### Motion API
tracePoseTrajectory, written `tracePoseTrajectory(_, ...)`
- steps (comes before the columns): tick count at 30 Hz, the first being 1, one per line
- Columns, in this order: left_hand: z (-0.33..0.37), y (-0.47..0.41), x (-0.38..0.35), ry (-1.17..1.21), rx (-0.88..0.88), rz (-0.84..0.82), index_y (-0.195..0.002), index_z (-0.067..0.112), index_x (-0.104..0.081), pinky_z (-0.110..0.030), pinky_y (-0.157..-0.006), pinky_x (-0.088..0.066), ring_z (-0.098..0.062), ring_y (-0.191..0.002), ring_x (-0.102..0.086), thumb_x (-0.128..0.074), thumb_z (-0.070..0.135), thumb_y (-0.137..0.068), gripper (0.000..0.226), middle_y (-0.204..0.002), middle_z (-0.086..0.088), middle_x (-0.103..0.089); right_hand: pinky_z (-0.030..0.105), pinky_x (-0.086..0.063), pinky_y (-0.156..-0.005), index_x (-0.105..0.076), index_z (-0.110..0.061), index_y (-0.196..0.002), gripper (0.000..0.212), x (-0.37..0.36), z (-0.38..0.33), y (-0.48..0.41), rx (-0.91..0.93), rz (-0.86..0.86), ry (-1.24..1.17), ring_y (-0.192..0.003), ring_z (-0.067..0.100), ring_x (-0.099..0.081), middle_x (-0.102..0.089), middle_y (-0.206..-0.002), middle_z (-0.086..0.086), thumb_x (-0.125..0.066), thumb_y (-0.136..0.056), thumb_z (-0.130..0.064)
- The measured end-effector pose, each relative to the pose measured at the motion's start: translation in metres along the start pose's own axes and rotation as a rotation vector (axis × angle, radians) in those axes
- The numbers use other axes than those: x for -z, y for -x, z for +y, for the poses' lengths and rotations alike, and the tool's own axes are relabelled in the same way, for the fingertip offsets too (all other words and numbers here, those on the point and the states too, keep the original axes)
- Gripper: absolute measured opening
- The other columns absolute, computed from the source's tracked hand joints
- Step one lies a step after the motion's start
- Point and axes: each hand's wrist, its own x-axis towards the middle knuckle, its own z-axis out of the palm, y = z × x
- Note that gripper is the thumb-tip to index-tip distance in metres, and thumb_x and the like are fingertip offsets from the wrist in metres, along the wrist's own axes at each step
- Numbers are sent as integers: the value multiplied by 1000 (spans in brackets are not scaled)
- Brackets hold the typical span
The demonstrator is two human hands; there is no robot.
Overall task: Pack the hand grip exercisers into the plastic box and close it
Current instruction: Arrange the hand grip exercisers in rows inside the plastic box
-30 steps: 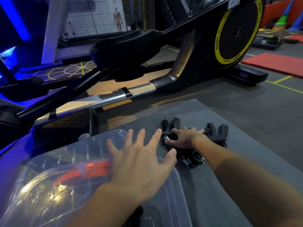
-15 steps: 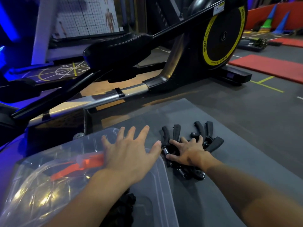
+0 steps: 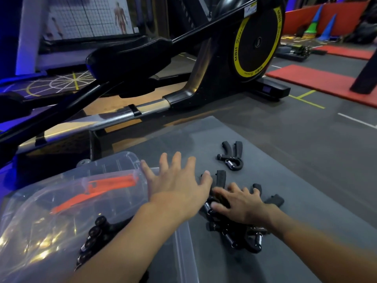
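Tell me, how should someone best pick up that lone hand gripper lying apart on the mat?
The lone gripper lies flat, its two handles fanning away, spring coil nearest. Probably come from above and close the hand around both handles together; nothing crowds it there.

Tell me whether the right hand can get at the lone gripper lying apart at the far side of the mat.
Probably yes. The lone gripper lies by itself on the grey mat, beyond the right hand, which rests on the gripper pile. Bare mat lies between; nothing blocks a forward reach.

Dim room, blue glow at the left edge. Warm glare spots glint on the clear lid (image 3: pixel 61 221). Wide-angle bending curves the edges; forearms nearest the camera blur.
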Motion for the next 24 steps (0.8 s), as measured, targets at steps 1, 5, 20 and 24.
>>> tracePoseTrajectory(1,0,0,0,-14,-1,-2,-148,37,-19,-68,-110,3,-28,-149,3,-13,65,-92,63,-162,3,-7,63,-25,-104,-17,-57,-135,61,6,3,-6,-28,48,-72,-128,36,-42,-35,-142,0,-18,-79,-83)
tracePoseTrajectory(5,1,-2,-1,-63,5,-1,-147,37,-19,-69,-109,1,-29,-149,3,-12,63,-92,61,-162,4,-5,59,-26,-105,-22,-42,-143,53,35,21,-60,-148,261,-287,-136,31,-33,-26,-154,-6,-27,-94,-60)
tracePoseTrajectory(20,4,-3,-5,-75,29,18,-148,40,-12,-67,-110,-1,-25,-149,0,-8,61,-92,60,-162,8,-5,41,-48,-87,-37,-15,-131,65,40,74,-115,-45,297,-380,-106,36,-57,-62,-115,15,-75,-78,-21)
tracePoseTrajectory(24,3,-3,-3,-14,11,11,-144,38,-21,-68,-109,-3,-25,-146,-10,-12,57,-94,55,-158,7,-18,40,-46,-92,-32,-17,-135,75,75,66,-67,-8,343,-483,-108,30,-58,-62,-116,8,-78,-76,-26)
